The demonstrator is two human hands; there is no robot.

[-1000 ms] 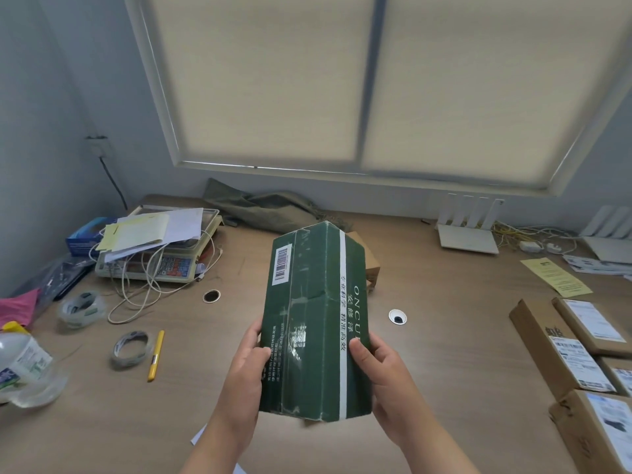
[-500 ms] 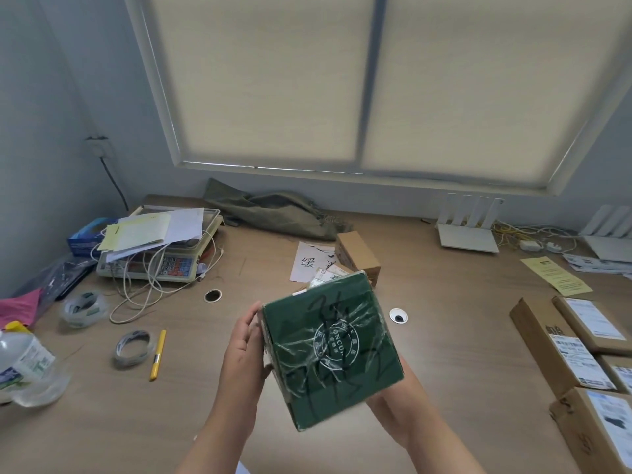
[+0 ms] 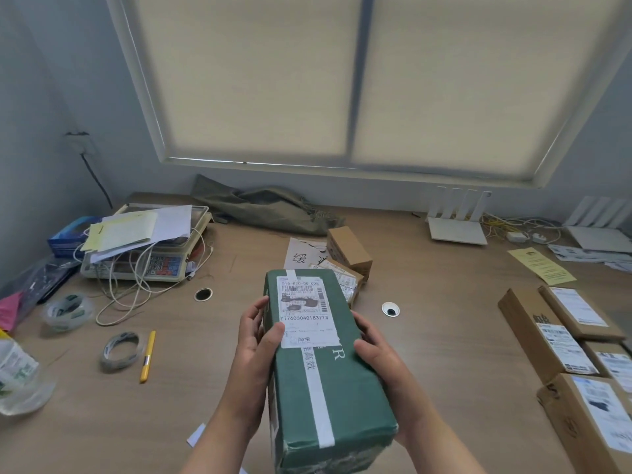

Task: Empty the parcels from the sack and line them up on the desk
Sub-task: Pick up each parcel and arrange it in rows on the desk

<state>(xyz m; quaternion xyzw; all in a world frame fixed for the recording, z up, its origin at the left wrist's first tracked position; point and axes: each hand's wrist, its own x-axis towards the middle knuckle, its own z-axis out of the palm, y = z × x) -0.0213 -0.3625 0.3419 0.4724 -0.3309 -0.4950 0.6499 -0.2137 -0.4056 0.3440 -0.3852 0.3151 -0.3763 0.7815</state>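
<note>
I hold a long green parcel (image 3: 321,367) above the desk (image 3: 444,336), its white shipping label facing up. My left hand (image 3: 254,340) grips its left side with the thumb on the label. My right hand (image 3: 376,354) grips the right side. The olive sack (image 3: 266,206) lies flat at the back of the desk. A small brown box (image 3: 349,249) and a flat taped parcel (image 3: 345,278) sit just beyond the green one. Several brown parcels (image 3: 547,333) lie in a row at the right edge.
A scale with papers and cables (image 3: 143,248) stands at the left. Two tape rolls (image 3: 119,350), a yellow cutter (image 3: 147,355) and a plastic bottle (image 3: 17,374) lie nearby. White routers (image 3: 456,227) and a yellow sheet (image 3: 540,265) are at the back right.
I have turned the green parcel in both hands: from upright with its barcode side showing, through an end-on view, to lying lengthwise with the shipping label up.
</note>
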